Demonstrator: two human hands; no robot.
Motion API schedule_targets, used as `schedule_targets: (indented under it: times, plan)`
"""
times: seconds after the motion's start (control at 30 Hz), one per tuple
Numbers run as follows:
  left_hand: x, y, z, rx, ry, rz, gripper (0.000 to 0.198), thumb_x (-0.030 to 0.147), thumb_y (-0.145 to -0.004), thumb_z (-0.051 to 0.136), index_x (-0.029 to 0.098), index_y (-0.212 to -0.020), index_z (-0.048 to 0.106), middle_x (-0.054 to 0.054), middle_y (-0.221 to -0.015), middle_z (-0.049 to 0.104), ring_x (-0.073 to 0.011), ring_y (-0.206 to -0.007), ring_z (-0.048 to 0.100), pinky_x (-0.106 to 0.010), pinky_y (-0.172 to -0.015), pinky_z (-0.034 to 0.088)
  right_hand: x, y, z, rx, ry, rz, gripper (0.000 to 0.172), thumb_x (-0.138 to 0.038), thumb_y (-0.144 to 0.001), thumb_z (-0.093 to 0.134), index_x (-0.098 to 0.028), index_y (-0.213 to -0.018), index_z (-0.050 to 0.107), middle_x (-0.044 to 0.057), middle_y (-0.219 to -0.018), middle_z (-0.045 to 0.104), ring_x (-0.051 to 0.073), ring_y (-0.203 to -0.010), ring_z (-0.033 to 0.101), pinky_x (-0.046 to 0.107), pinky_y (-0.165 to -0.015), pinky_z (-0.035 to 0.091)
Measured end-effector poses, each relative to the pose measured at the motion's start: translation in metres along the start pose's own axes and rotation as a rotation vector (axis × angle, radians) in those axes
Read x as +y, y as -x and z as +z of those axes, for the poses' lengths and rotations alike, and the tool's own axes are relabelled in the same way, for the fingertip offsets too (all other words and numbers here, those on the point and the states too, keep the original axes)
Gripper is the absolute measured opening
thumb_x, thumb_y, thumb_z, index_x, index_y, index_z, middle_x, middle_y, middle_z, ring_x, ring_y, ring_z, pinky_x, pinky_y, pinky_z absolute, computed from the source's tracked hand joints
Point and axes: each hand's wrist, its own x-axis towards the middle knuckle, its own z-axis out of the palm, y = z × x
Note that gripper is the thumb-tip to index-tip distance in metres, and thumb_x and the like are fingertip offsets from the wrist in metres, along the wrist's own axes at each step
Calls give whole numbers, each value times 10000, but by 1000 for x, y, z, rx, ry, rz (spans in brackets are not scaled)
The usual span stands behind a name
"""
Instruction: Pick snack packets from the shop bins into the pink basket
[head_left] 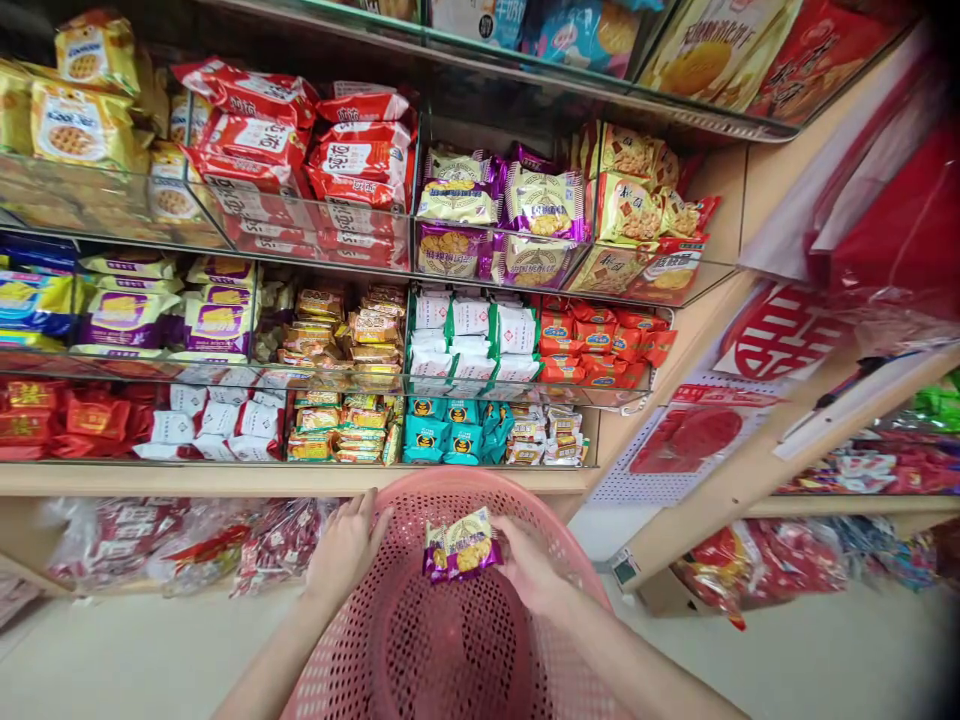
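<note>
My right hand (pixel 529 565) is closed on the right end of a purple-and-cream cookie packet (pixel 465 545), with a picture of cookies on its front. The packet is held over the pink plastic basket (pixel 555 510); whether it is one packet or two side by side I cannot tell. My left hand (pixel 341 545) grips the basket's left rim, thumb on the inner side. Round holes cover the basket's wall, and no packets show on its bottom. Similar purple-and-cream packets (pixel 544 200) sit in a shelf compartment above.
Glass-fronted shelves hold red packets (pixel 360 160), yellow cookie packets (pixel 82 125), white-and-green packets (pixel 472 335) and teal packets (pixel 442 430). The wooden shelf edge (pixel 187 480) runs just behind the basket. Bagged goods (pixel 765 565) lie low at the right, and red decorations (pixel 780 330) hang on the side panel.
</note>
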Motion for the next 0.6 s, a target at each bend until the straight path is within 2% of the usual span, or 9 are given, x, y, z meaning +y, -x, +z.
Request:
schedule_targets:
  times: [0.07,0.13,0.4,0.6]
  plan:
    - [-1,0,1,3,2,2,519,432,-939,260,108,-1279,481,-143,-1214,626,-233,-1107,586,-359,-953,437,18,-18,3,102,-59,20,170,-235,-600,647,-170,-731,562,-14,-623,640,118,-556,595,217,-519,463]
    - [-1,0,2,5,1,0,533,442,-938,256,103,-1282,481,-146,-1216,624,-239,-1111,585,-369,-955,439,29,-30,7,144,-91,20,153,-222,-598,627,-177,-715,541,-22,-611,633,110,-533,590,211,-507,458]
    - [2,0,-2,31,2,-7,534,458,-934,273,111,-1260,512,-136,-1185,646,-232,-1066,611,-358,-919,467,58,-51,15,170,-95,-10,147,-239,-600,599,-200,-669,475,-56,-555,565,94,-494,553,206,-498,436]
    - [1,1,-2,35,4,2,545,455,-939,252,96,-1256,512,-138,-1189,644,-234,-1069,609,-368,-927,467,66,-58,11,181,-11,-62,169,-265,-602,598,-206,-624,442,-76,-530,510,76,-475,501,205,-499,411]
